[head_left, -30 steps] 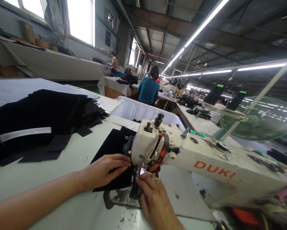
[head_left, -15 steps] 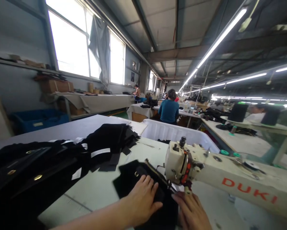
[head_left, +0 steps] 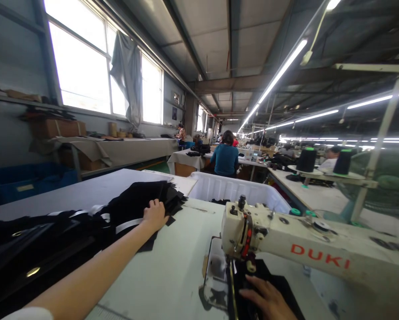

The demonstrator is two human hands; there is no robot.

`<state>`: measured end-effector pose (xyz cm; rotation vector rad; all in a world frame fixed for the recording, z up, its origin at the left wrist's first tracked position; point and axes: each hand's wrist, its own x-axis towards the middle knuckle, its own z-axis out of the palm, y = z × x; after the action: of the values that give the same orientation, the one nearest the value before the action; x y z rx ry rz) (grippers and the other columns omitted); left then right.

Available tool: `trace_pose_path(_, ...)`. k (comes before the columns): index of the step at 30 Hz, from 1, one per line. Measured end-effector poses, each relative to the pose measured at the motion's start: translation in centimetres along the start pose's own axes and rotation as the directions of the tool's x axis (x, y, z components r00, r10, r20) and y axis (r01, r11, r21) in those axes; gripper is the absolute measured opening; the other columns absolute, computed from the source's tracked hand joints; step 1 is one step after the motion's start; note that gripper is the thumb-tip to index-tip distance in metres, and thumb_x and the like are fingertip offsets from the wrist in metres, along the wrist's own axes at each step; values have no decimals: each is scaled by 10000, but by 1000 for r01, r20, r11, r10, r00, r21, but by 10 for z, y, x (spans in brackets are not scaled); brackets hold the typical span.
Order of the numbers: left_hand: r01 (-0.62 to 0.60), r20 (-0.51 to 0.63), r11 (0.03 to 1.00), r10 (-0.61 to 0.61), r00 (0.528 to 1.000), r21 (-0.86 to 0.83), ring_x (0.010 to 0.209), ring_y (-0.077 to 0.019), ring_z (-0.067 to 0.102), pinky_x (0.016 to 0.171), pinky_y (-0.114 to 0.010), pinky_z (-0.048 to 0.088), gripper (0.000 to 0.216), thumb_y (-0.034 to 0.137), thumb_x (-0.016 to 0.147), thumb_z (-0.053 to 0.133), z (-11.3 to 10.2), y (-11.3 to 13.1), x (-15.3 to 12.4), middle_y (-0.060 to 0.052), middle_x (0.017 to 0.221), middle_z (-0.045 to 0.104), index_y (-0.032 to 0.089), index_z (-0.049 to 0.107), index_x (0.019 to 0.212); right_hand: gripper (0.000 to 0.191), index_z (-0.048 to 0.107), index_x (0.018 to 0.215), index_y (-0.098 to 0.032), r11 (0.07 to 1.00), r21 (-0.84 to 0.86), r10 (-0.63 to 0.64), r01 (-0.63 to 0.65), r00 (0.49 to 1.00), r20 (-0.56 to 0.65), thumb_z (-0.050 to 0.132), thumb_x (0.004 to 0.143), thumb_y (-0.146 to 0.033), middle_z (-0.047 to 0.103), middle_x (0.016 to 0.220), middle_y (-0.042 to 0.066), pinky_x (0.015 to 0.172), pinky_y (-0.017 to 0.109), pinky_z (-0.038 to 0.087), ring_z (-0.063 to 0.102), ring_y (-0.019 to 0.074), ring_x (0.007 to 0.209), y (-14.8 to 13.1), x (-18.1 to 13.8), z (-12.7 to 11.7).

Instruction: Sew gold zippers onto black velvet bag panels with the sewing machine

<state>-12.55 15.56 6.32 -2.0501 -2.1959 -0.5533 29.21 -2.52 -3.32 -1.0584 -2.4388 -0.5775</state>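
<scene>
My left hand (head_left: 155, 215) is stretched out to the far end of a pile of black fabric pieces (head_left: 132, 198), its fingers curled over the edge of one piece and its thumb to the right. My right hand (head_left: 268, 298) lies with fingers spread on a black fabric piece (head_left: 282, 284) under the head of a sewing machine (head_left: 241, 231). A gold-coloured zipper (head_left: 233, 284) runs along the left side of that piece, beside the machine's metal plate (head_left: 216, 271). The needle area is partly hidden by the machine head.
Black pieces with gold eyelets (head_left: 33, 271) cover the left of the table. Behind the machine stands a white plastic bin (head_left: 226, 184). Thread cones (head_left: 307, 160) and a fan (head_left: 386, 178) are at the right. A person in a blue top (head_left: 225, 159) sits ahead.
My left hand has left the fabric at the machine and reached forward-left to the pile. The piece with the zipper now lies under and right of the machine head; my right hand stays on it.
</scene>
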Motion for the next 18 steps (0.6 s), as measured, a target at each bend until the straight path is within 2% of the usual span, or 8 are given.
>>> trace_pose_path(2, 42, 33, 999, -41, 999, -34, 1119, -277, 604, 925, -491, 525, 334, 315, 964, 637, 3, -5, 13, -113, 1287, 581, 155, 585, 1252, 283, 720, 1103, -369, 997, 10, 83, -83, 996, 17, 622, 878, -228, 727, 1188, -5, 837, 289, 590, 718, 209, 1037, 3, -3, 16)
trace_pose_path(3, 53, 56, 997, -50, 997, -59, 1098, -267, 614, 912, -479, 534, 321, 312, 967, 635, 2, -11, 18, -110, 1268, 592, 153, 590, 1242, 269, 721, 1101, -350, 994, 1, 108, -108, 994, 13, 636, 871, -241, 732, 1175, -2, 842, 294, 591, 721, 215, 1031, 2, -5, 25)
trace_pose_path(6, 75, 130, 984, -54, 990, -161, 1000, -234, 651, 851, -430, 563, 278, 315, 969, 635, -8, -39, 28, -86, 1174, 634, 146, 614, 1188, 446, 631, 1300, -332, 989, -22, 146, -146, 989, 14, 684, 859, -371, 728, 1187, 23, 846, 332, 602, 722, 242, 1027, -5, -12, 47)
trace_pose_path(9, 73, 140, 953, -32, 990, -294, 900, -219, 675, 778, -383, 582, 280, 364, 982, 612, -34, -70, 29, -58, 1067, 665, 128, 633, 1132, 498, 540, 1386, -423, 981, -14, 196, -195, 979, 50, 639, 898, -448, 704, 1233, 15, 874, 414, 599, 704, 265, 1070, -11, -11, 47)
trace_pose_path(12, -23, 57, 904, 52, 997, -427, 986, -268, 675, 835, -396, 576, 414, 492, 1002, 520, -68, -87, 20, -73, 1138, 669, 103, 647, 1063, 491, 510, 1406, -447, 970, -5, 243, -243, 965, 97, 584, 924, -510, 672, 1289, 34, 876, 507, 594, 676, 310, 1122, -17, -1, 38)
trace_pose_path(15, -173, 14, 849, 207, 978, -499, 1176, -335, 602, 977, -398, 518, 562, 658, 938, 462, -82, -78, -5, -117, 1332, 612, 141, 668, 860, 546, 495, 1428, -417, 970, 12, 240, -244, 959, 154, 586, 908, -557, 606, 1367, 53, 854, 621, 576, 647, 379, 1152, -29, 10, 25)
trace_pose_path(16, -220, 26, 827, 272, 962, -517, 1223, -347, 573, 1016, -392, 491, 568, 691, 898, 485, -78, -69, -19, -118, 1347, 608, 162, 664, 794, 551, 493, 1431, -406, 968, 26, 241, -249, 954, 176, 582, 910, -560, 581, 1391, 51, 860, 667, 555, 630, 399, 1171, -35, 13, 19)
trace_pose_path(18, -291, 76, 776, 398, 914, -560, 1288, -348, 528, 1066, -385, 449, 513, 683, 844, 563, -56, -41, -60, -114, 1286, 650, 193, 660, 726, 545, 471, 1451, -384, 953, 63, 277, -296, 936, 216, 552, 934, -536, 522, 1446, 41, 913, 748, 481, 568, 420, 1244, -49, 18, 4)
